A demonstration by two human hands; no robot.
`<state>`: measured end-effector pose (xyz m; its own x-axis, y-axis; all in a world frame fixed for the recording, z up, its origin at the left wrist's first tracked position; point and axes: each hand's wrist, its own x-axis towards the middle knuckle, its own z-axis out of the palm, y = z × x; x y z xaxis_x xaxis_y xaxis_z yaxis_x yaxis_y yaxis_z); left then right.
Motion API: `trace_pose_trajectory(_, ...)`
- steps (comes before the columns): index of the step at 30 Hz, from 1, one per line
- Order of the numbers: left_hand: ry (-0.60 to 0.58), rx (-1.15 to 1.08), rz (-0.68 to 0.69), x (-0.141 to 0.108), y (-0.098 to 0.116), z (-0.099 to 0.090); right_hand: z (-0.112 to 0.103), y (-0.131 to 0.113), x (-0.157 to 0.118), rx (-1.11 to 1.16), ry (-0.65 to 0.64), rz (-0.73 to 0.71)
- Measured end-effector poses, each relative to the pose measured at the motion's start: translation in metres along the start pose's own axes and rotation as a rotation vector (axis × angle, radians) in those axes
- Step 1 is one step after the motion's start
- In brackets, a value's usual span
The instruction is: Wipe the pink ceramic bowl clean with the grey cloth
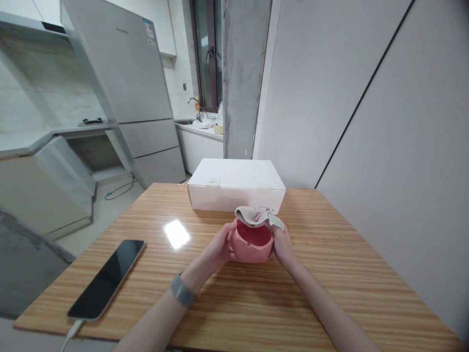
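A round pink ashtray (252,252) with a notch in its rim is held tilted above the table, its hollow facing me. My left hand (222,244) grips its left side, with the thumb near the rim and fingers around the outside. At the right side, my right hand (281,243) is closed on a light grey cloth (252,216). The cloth is draped along the far rim, and part of it shows behind the ashtray's right edge. Most of the right fingers are hidden behind the cloth and ashtray.
Just beyond my hands lies a white box (236,175) on the wooden table (330,274). A black-screened phone (108,278) with a white cable (71,335) rests at the table's left edge. A wall stands along the right side; a fridge (128,63) is at the back left.
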<state>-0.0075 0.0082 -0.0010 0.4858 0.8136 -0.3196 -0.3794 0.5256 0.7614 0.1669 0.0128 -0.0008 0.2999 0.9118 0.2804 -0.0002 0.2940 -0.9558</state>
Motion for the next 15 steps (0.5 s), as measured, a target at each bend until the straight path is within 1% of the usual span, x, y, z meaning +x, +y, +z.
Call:
trace_pose_trajectory(3, 0.034, -0.063, 0.092, 0.003, -0.004, 0.001, 0.008, 0.000, -0.007, 0.051, -0.055, -0.058)
trace_pose_trajectory(6, -0.004, -0.128, 0.237, 0.002, -0.006, 0.004, 0.020, 0.001, -0.019, 0.086, -0.092, -0.134)
trace_pose_trajectory(9, -0.043, -0.148, 0.302, -0.002, -0.005, 0.009, 0.026, -0.001, -0.026, 0.111, -0.080, -0.180)
trace_pose_trajectory(12, -0.047, -0.127, 0.288, -0.006, -0.004, 0.014, 0.023, -0.003, -0.024, 0.137, -0.058, -0.144)
trace_pose_trajectory(14, -0.016, -0.084, 0.304, -0.008, -0.003, 0.016, 0.018, -0.003, -0.019, 0.138, -0.048, -0.096)
trace_pose_trajectory(15, 0.014, -0.036, 0.336, -0.009, -0.002, 0.017, 0.015, -0.002, -0.017, 0.134, -0.044, -0.077)
